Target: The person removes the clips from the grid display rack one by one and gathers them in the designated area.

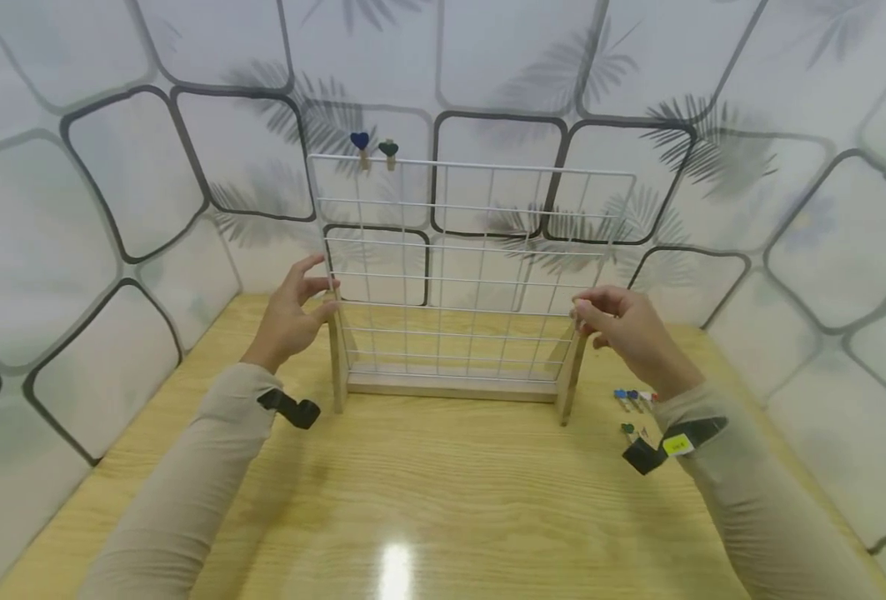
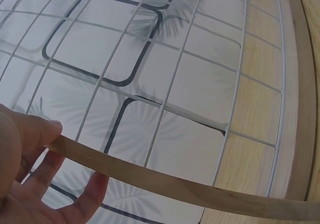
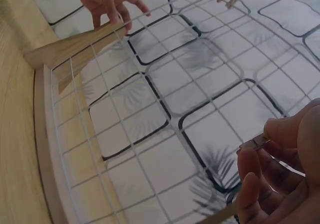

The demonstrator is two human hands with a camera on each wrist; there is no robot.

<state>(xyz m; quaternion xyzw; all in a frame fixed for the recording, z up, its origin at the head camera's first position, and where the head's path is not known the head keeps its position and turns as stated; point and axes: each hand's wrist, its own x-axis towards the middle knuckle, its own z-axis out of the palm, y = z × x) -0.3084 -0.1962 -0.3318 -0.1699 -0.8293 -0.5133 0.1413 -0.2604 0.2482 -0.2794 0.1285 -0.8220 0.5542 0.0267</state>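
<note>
A white wire grid rack (image 1: 443, 247) stands on a wooden base with wooden side posts. My left hand (image 1: 292, 308) holds the top of the left post (image 2: 150, 178), thumb on one side and fingertips on the other. Near the right post, my right hand (image 1: 630, 329) pinches a small clip, apparently a mini clothespin (image 3: 255, 143), between thumb and index finger; the fingers partly hide it. On the grid's top wire, toward the left, are a clothespin with a dark blue heart (image 1: 360, 143) and one with a dark green heart (image 1: 388, 151).
Several more small clothespins (image 1: 628, 430) with coloured tops lie on the wooden table (image 1: 443, 483) by my right forearm, which partly covers them. A patterned pale curtain (image 1: 503, 75) surrounds the table at the back and both sides.
</note>
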